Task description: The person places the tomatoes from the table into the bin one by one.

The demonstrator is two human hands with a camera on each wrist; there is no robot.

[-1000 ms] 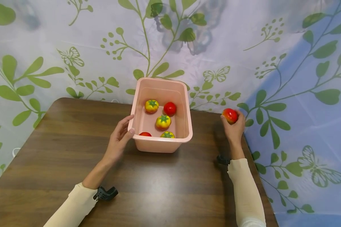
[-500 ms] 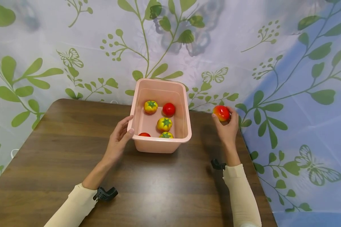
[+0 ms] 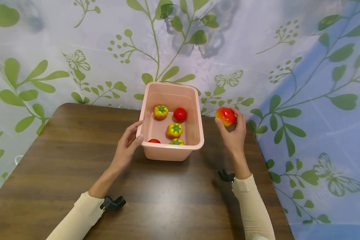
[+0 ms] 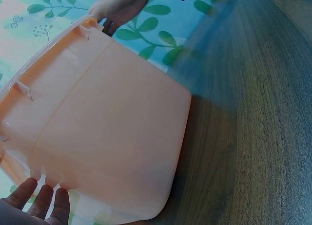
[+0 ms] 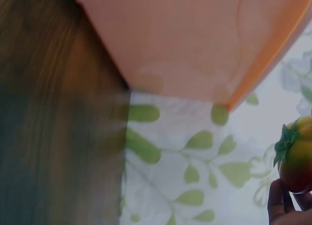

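A pink plastic tub (image 3: 165,153) stands on the table, and several toy tomatoes lie inside it. Among them are a red one (image 3: 179,115) and a yellow one with a green leafy top (image 3: 175,130). My left hand (image 3: 124,148) holds the tub's near left rim, thumb over the edge; in the left wrist view its fingertips (image 4: 43,198) touch the outer wall. To the right of the tub, my right hand (image 3: 235,135) grips a red and yellow toy tomato (image 3: 225,116) in the air. The right wrist view shows its green leaves (image 5: 285,143). The front tub wall partly hides two tomatoes.
The brown wooden table (image 3: 168,200) extends in front of and to both sides of the tub. A leaf-patterned curtain (image 3: 102,60) hangs right behind it, and another fabric panel (image 3: 327,140) borders the right edge. Black wrist mounts (image 3: 113,203) sit at both wrists.
My right hand has carried the tomato left, toward the tub. The left hand has stayed at the rim. One yellow tomato in the tub has shifted slightly right.
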